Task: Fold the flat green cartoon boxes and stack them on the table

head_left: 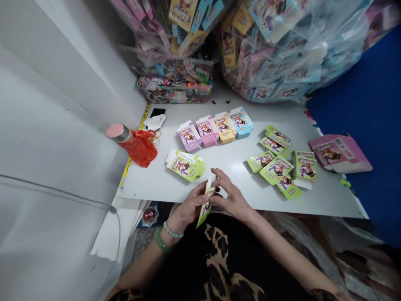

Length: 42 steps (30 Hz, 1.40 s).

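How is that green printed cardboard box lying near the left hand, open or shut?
Open: the green printed cardboard box has a white flap sticking out at one end and a green flap at the other.

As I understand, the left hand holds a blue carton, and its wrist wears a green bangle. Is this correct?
Not quite: the carton is green, not blue, as the head view shows. The left hand does hold it, with a green bangle on its wrist.
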Each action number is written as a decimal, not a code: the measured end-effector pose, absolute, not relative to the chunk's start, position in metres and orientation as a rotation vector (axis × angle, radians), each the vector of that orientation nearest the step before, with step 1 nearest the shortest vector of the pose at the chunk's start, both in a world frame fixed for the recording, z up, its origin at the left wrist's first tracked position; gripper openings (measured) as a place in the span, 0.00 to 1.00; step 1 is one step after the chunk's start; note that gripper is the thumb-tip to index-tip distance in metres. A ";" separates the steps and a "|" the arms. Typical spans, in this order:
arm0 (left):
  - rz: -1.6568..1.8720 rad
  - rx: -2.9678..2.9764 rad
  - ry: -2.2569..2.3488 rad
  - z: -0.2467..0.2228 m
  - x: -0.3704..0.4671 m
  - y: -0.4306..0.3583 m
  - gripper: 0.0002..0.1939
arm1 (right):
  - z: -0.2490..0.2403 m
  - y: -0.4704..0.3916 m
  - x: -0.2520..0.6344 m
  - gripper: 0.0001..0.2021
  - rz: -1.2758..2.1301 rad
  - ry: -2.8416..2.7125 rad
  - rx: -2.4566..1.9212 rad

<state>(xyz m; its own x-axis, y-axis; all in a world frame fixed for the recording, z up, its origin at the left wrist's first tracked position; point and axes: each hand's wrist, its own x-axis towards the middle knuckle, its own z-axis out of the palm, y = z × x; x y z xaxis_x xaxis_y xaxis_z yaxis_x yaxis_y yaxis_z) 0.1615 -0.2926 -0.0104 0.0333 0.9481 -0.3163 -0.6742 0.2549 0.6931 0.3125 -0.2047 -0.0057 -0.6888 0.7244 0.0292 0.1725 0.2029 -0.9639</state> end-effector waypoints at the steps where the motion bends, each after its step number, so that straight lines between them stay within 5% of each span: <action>1: 1.304 0.415 0.882 -0.011 0.163 -0.292 0.30 | -0.003 -0.202 0.316 0.08 1.662 -1.882 -0.837; 9: 1.445 0.375 1.209 -0.019 0.170 -0.287 0.21 | -0.018 -0.216 0.317 0.23 2.172 -1.200 -0.862; 13: 1.421 0.416 1.269 -0.021 0.171 -0.286 0.19 | -0.026 -0.223 0.314 0.19 2.064 -1.233 -0.935; 20: 1.517 0.428 1.269 -0.025 0.168 -0.289 0.24 | -0.044 -0.224 0.307 0.32 1.896 -1.117 -1.148; 28: 1.613 0.526 1.408 -0.027 0.161 -0.281 0.33 | -0.037 -0.209 0.307 0.19 1.964 -1.269 -0.861; 34: 1.250 0.529 1.350 -0.016 0.160 -0.282 0.22 | -0.035 -0.206 0.324 0.14 2.043 -1.325 -0.856; 42: 1.118 0.480 1.229 -0.029 0.167 -0.300 0.19 | -0.039 -0.218 0.341 0.13 2.175 -1.280 -0.958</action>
